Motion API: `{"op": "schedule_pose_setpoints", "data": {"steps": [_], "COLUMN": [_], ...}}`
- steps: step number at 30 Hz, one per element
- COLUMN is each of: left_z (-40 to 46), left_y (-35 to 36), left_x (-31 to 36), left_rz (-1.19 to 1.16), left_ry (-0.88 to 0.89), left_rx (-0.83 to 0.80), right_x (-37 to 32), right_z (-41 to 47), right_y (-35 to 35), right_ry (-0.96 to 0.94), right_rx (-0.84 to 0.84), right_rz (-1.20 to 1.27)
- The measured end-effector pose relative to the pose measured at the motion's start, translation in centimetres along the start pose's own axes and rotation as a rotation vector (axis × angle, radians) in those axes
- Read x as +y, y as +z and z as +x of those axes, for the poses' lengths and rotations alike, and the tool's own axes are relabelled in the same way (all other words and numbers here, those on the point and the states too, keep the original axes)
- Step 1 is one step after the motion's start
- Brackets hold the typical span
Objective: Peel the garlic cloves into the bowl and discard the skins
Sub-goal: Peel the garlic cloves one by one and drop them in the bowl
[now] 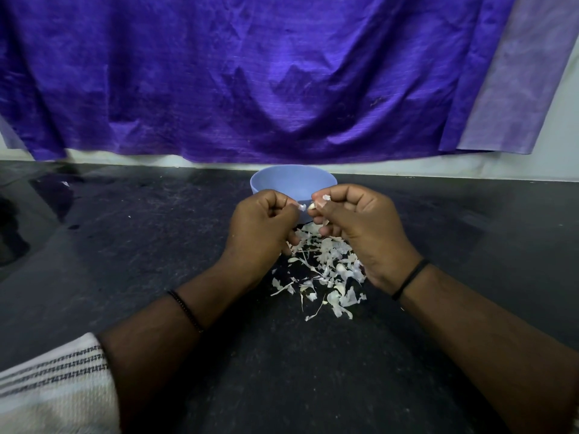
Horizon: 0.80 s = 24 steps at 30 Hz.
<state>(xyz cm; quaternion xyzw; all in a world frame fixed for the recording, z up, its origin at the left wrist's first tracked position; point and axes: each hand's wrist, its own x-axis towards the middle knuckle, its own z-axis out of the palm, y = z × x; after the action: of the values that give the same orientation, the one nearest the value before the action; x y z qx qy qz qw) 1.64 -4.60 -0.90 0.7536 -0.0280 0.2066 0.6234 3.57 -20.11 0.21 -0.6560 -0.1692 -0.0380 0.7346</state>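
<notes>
The left hand (pixel 261 223) is curled, its thumb and forefinger pinching a scrap of skin (pixel 302 208) just off its fingertips. Right beside it, the right hand (pixel 354 223) pinches a garlic clove (pixel 312 206), with another flake of skin sticking up above its thumb. The bowl (pixel 293 180) sits just beyond both hands on the dark counter (pixel 131 264); a heap of peelings (pixel 326 270) lies below and between the wrists. The clove looks small and probably slick, so a hard tug could flick it down into the peelings, or drop skin into the bowl.
</notes>
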Motion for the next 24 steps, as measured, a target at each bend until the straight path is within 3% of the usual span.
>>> {"op": "schedule_pose_setpoints", "data": {"steps": [6,13,20,22,24], "left_z": [-0.01,-0.54,-0.33,-0.17,0.02], "left_y": [-0.34,-0.15,-0.07,-0.11,-0.27], "left_x": [-0.69,0.01,-0.14,-0.18,-0.25], "left_rz": [0.3,0.055,0.007,-0.028,-0.042], "left_ry": [0.179,0.141,0.067,0.036,0.013], "left_rx": [0.009,-0.129,-0.044,-0.008,0.024], "right_x": [0.34,0.35,0.46,0.08,0.06], "right_z": [0.19,0.12,0.42,0.15,0.07], "right_y": [-0.26,-0.37,-0.41,-0.59,-0.77], "right_ry": [0.011,0.025,0.067,0.111,0.073], "right_rx": [-0.002,0.041,-0.019,-0.067,-0.079], "right_rz": [-0.075,-0.079,-0.117,-0.211,-0.458]}}
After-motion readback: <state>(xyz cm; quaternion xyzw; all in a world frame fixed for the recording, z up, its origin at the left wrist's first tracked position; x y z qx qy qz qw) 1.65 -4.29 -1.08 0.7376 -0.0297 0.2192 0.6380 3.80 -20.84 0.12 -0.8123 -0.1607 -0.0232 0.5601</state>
